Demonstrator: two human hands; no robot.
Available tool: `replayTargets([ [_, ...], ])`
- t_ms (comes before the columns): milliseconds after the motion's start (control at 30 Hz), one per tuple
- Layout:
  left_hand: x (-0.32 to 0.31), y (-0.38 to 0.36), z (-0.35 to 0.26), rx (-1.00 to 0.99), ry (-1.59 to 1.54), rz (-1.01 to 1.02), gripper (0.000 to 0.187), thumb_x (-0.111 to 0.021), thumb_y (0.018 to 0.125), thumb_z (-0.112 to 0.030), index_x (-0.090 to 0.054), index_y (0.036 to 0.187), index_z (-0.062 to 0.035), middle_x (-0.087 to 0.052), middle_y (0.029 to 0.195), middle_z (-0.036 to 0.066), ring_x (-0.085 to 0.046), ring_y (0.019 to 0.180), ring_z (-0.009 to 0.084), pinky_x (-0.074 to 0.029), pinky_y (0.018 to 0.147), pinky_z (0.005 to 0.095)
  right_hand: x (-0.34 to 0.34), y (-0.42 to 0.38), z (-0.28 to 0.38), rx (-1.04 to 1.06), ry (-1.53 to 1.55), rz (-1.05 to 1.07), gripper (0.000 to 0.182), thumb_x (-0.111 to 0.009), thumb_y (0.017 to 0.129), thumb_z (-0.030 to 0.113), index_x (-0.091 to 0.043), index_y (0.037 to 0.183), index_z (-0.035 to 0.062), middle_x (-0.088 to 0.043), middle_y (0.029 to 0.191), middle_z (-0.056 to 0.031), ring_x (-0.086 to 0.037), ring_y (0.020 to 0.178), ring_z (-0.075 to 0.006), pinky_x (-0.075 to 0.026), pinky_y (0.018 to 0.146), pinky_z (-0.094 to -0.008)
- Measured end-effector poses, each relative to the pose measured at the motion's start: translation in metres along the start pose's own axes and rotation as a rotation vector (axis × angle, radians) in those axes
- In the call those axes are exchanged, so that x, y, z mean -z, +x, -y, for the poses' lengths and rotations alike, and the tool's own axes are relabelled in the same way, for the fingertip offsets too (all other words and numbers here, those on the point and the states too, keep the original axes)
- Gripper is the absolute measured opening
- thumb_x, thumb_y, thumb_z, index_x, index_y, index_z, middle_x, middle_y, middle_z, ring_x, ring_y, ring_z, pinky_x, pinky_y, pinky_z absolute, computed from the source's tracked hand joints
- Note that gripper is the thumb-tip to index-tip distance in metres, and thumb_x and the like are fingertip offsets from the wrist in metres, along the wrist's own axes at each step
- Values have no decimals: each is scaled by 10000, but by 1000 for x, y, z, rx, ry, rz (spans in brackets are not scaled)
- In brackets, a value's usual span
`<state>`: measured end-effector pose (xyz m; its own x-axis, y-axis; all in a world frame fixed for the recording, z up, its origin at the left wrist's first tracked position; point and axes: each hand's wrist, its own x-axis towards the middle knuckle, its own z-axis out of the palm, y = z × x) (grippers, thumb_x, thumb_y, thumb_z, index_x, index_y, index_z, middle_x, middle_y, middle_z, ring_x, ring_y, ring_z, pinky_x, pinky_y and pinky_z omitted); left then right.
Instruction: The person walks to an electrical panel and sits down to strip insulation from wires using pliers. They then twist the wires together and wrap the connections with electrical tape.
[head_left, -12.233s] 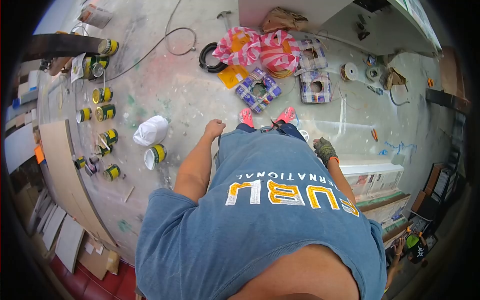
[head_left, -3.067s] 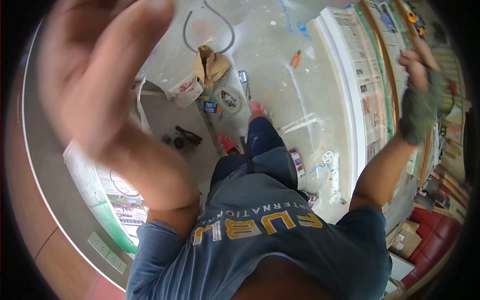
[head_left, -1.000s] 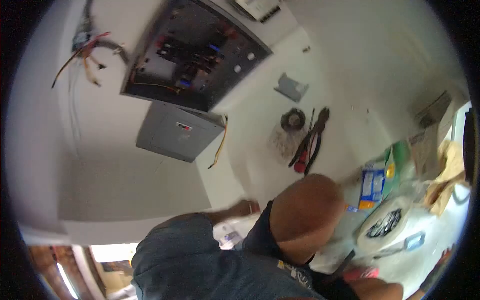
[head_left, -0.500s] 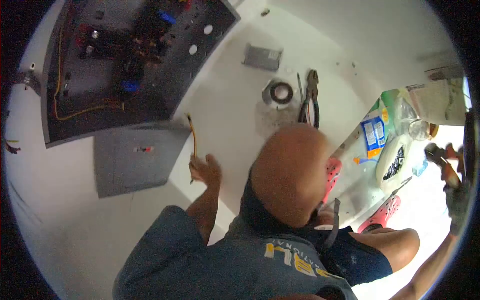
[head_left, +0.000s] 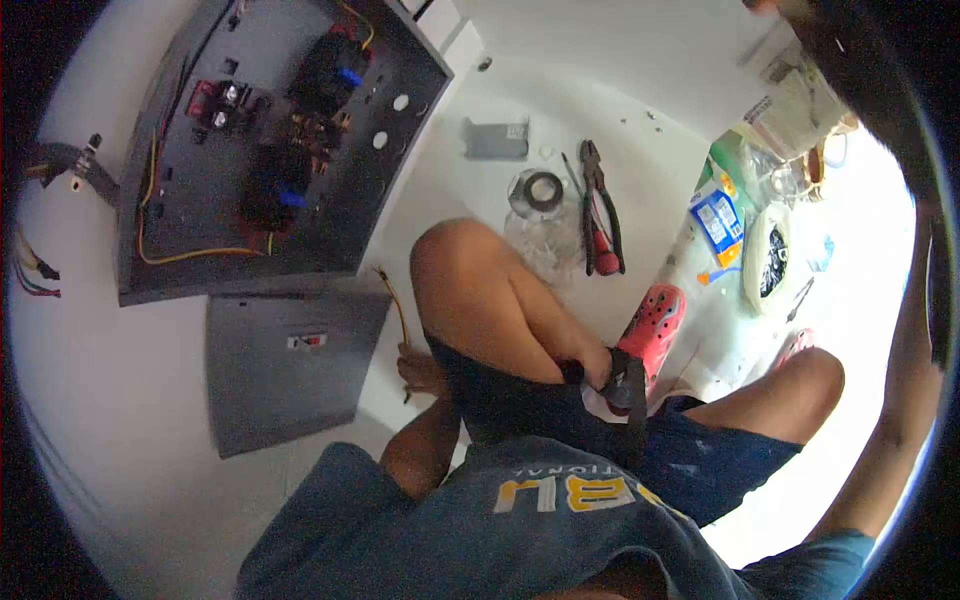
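Low at the left, my left hand [head_left: 423, 372] is closed around a short yellow-and-dark cable [head_left: 393, 300]. One end of it points up toward the grey metal box, the other sticks out below my fingers. Beside that hand lies a grey panel [head_left: 270, 385] with a small red-and-white label. Above it is the open grey electrical box [head_left: 185, 265], holding black parts with blue pieces and yellow wire. My right forearm [head_left: 905, 370] rises along the right edge. A dark, out-of-focus shape at the top right seems to be my right hand [head_left: 865, 75]; its fingers cannot be made out.
On the white floor lie pliers [head_left: 600, 215], a red-handled screwdriver [head_left: 604, 255], a roll of tape [head_left: 543, 190] and a small grey plate [head_left: 497, 140]. A blue packet [head_left: 718, 222] and a white bag [head_left: 768, 260] sit to the right. Loose wires [head_left: 40, 265] leave the left wall.
My right hand has risen from the right side to the top right, close to the camera. The view has shifted and become sharper. My left hand keeps hold of the cable.
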<state>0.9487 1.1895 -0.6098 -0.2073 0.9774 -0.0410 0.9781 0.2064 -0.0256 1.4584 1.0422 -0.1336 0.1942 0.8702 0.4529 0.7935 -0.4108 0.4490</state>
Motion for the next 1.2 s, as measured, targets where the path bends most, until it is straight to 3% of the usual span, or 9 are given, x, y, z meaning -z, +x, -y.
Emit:
replayTargets([
  [300,9,19,0,2,-233,123,689,-559,938,-353,-298,1502,-56,-423,1393,194,-418,1322,338,-324,1085,461,-97,49,40,-45,543,19,217,-641,818,140,-681,1021,75,-688,966,-88,-648,900,-218,-523,816,-344],
  [400,94,51,-27,9,-801,324,671,-576,939,-284,-298,1499,-40,-428,1390,196,-437,1313,328,-348,1088,417,-92,66,93,-290,896,329,289,-629,795,249,-717,1028,102,-673,1014,-167,-636,974,-331,-494,911,-422],
  [433,87,56,-23,-62,-1348,13,652,-562,938,-211,-288,1496,-15,-403,1423,200,-408,1345,316,-335,1108,384,-117,65,106,-297,913,348,304,-626,798,286,-731,1010,97,-690,991,-181,-645,942,-340,-498,891,-426],
  [633,501,22,-96,-1786,-1676,-648,662,-594,929,-267,-294,1458,-6,-355,1497,198,-400,1350,310,-309,1149,466,-160,46,183,-475,1114,601,339,-617,807,359,-723,922,58,-703,876,-220,-676,775,-374,-519,766,-453],
  [700,542,11,-75,-2007,-1626,-691,631,-598,918,-247,-317,1429,-5,-377,1473,195,-414,1338,309,-318,1139,459,-159,43,192,-381,1083,535,339,-615,821,353,-723,923,48,-704,860,-219,-674,749,-362,-523,767,-455],
  [833,560,8,-51,-2055,-1593,-649,570,-604,896,-205,-364,1371,-1,-420,1424,189,-442,1313,306,-338,1120,445,-188,40,198,-278,1068,255,368,-615,862,376,-724,901,26,-704,837,-218,-672,701,-346,-527,760,-480],
  [933,580,26,-50,-2086,-1619,-653,525,-609,880,-174,-399,1327,2,-453,1388,185,-463,1295,304,-352,1105,434,-149,64,195,-368,893,668,375,-606,878,386,-689,1026,51,-699,891,-199,-667,844,-378,-509,798,-515],
  [1033,591,39,-56,-2094,-1682,-699,480,-614,864,-143,-434,1284,5,-485,1352,181,-484,1276,301,-367,1090,423,-159,60,194,-187,905,43,318,-562,855,271,-680,1109,121,-665,1068,-165,-607,992,-382,-473,904,-508],
  [1200,600,41,-61,-2091,-1703,-762,409,-622,837,-91,-493,1211,10,-540,1292,174,-518,1245,298,-391,1065,405,-103,96,182,-490,1164,8,406,-562,842,196,-636,1240,165,-640,1079,-171,-588,1010,-381,-458,929,-501],
])
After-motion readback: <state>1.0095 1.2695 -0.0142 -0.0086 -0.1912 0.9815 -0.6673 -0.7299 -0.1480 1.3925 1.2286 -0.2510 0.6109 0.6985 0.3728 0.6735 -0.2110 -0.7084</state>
